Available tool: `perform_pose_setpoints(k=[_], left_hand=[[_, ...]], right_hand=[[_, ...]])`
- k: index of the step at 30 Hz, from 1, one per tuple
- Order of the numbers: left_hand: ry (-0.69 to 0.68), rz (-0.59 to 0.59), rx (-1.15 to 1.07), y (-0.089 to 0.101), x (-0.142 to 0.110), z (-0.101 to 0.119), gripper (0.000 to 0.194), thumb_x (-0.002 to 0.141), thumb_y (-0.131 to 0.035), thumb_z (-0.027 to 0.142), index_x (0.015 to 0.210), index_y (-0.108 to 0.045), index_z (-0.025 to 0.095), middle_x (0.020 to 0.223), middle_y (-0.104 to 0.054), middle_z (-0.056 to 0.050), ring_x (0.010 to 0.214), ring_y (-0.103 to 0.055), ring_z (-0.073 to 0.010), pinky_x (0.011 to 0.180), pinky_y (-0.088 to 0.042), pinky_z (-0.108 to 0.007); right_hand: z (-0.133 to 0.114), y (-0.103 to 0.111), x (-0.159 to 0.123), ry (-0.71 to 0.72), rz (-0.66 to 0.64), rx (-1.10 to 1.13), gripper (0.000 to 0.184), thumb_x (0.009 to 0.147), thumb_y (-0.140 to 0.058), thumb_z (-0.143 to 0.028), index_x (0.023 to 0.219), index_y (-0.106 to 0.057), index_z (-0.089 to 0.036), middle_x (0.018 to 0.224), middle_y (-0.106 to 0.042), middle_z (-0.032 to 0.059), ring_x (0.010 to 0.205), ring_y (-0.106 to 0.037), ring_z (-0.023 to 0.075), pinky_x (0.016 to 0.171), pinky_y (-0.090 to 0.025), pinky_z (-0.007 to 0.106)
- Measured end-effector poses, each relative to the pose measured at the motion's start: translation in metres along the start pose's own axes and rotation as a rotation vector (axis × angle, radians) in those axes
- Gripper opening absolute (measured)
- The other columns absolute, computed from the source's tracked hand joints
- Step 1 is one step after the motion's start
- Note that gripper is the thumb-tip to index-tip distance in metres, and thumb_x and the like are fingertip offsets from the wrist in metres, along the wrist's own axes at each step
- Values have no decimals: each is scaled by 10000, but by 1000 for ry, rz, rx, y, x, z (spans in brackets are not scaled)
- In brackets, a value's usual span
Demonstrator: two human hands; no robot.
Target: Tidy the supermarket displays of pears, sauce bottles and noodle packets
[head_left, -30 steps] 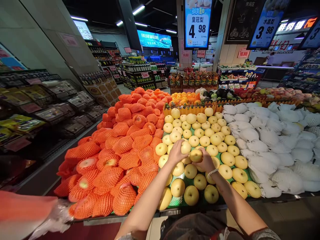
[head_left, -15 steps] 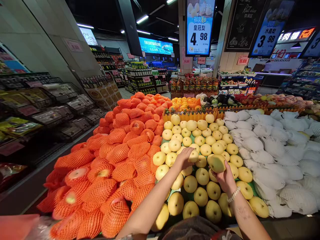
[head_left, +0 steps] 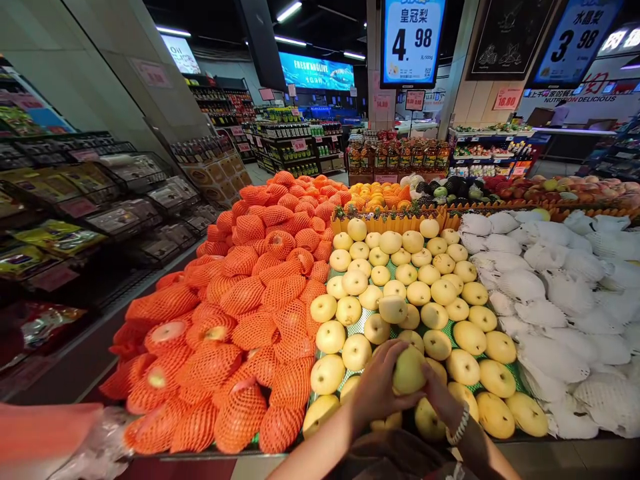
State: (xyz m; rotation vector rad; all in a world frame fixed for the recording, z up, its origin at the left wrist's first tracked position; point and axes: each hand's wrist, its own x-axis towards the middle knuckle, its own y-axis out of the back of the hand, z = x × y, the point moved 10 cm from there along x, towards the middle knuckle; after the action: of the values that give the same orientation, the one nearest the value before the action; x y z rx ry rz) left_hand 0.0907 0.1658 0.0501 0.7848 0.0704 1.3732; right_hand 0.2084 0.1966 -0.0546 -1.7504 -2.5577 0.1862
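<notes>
A yellow-green pear point(head_left: 409, 371) is held between both hands, close to the front of the display. My left hand point(head_left: 381, 379) curls around its left side, with fingers over the top. On its right side my right hand point(head_left: 441, 395), with a beaded bracelet at the wrist, has its fingers against the skin. Below and beyond the hands, many loose pears point(head_left: 357, 352) lie on a green mesh liner point(head_left: 356, 325). One pear point(head_left: 393, 309) sits on top of others just past my hands. Parts of the nearest pears are hidden by my arms.
Fruit in orange foam nets point(head_left: 245, 303) is heaped on the left, white-wrapped fruit point(head_left: 555, 300) on the right. A low wooden fence point(head_left: 395, 230) edges the back. Packet racks point(head_left: 120, 220) stand at far left. Price screens point(head_left: 414, 40) hang above.
My right hand has brought its pear nearer and left, and my left hand has drawn back from the pears to join it on that pear. The view has shifted slightly.
</notes>
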Motion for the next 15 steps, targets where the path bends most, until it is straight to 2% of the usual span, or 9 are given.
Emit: perform_pose_setpoints(k=[2,5,7,9,11,15], left_hand=[[30,86,106,22,-2,-24,768,737,-821,390,1389,-442,245,1344,-587,-144,1234,-586,-321,1025,-531,-484],[156,228,306,69,1,-65,687,786,-775,325,1380,-445,235,1357,-587,-137,1259,-566,-326,1062,-496,-507],[205,233,401,90,7,-86,681,787,-765,299,1381,-442,218,1381,-576,-143,1286,-544,-338,1077,-480,-528],[205,149,442,95,14,-99,684,770,-766,262,1376,-453,213,1400,-571,-140,1301,-532,-345,1076,-481,-535],[195,48,450,89,18,-109,684,755,-760,216,1374,-469,218,1416,-567,-135,1309,-531,-344,1067,-492,-534],[201,-26,432,75,17,-119,769,738,-773,183,1432,-444,221,1507,-494,-162,1373,-493,-346,1097,-474,-538]], right_hand=[[-19,11,5,7,70,-165,370,910,-522,-664,1098,-667,-381,1083,-713,59,1056,-678,319,927,-578,541],[-60,32,22,94,180,-484,351,949,-472,-613,859,-655,-327,991,-692,81,1013,-654,327,980,-527,568],[-83,35,40,193,213,-671,316,970,-419,-564,961,-655,-353,1070,-681,85,1091,-624,349,1019,-486,605],[-93,26,60,276,196,-793,293,958,-460,-495,1191,-606,-392,1227,-643,73,1211,-573,359,1057,-458,610],[-90,9,81,311,143,-875,437,912,-557,-416,1347,-515,-421,1347,-583,53,1284,-534,360,1070,-457,586],[-74,-18,116,297,72,-1000,733,802,-702,-292,1460,-412,-435,1445,-521,47,1329,-501,381,1039,-465,552]])
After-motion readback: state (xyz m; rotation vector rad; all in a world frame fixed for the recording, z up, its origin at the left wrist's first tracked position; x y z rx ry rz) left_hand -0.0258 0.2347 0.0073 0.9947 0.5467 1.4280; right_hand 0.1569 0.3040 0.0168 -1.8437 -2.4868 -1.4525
